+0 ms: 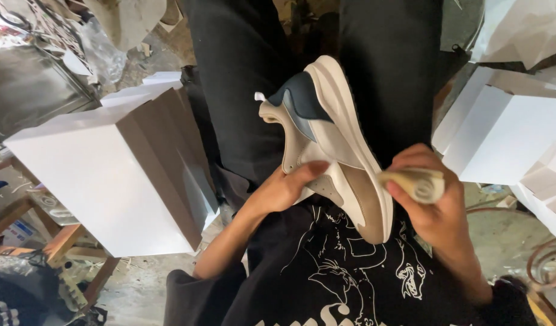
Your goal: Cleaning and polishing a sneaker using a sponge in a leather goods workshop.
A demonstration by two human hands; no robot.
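Sneaker [326, 139]: one, cream, tan and dark blue, lying across your lap on its side, sole edge toward your right, heel end away from you.
Head view, left hand [284, 188]: your fingers curl onto the sneaker's upper near the toe end, thumb on the side panel; it holds the shoe by that end alone.
Head view, right hand [432, 202]: closed around a folded wad of tan cloth [418, 183], touching or just beside the sole edge.
Risk, slip: with only the toe end gripped, a hard push from the cloth could, I judge, pivot the heel and roll the sneaker off your thighs to the floor.
Risk, cloth: the wad looks loosely bunched and may unfold in your grip.
Count, shoes: one.
Count, cloths: one.
Count, white boxes: one large at your left [102, 175]; a stack at your right [507, 133], at least three, its edges too overlapped to count surely.
Count, hands: two, both yours.
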